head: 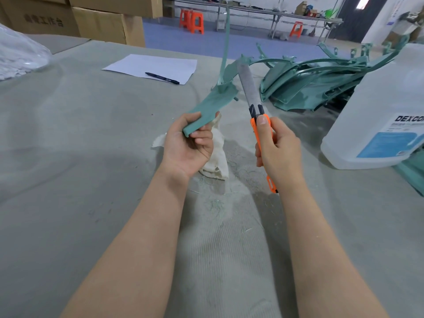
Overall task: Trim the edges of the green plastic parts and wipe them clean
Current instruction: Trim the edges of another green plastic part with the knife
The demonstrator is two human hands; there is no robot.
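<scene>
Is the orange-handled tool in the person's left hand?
No, the right hand grips the orange-handled tool, while the left hand holds a green plastic part.

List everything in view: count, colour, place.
green part: one, green, in left hand
trimming tool: one, grey blade, orange handle, in right hand
pile of parts: many, green, far right
cloth: one, white, on table beneath left hand
paper: one sheet, white, far side
pen: one, dark, on the paper
jug: one, clear, blue label, right edge
boxes: several, brown, far left
stools: at least three, orange, background floor
bag: one, clear, left edge
table: one, grey cover
left hand: grips the green part
right hand: grips the trimming tool
</scene>
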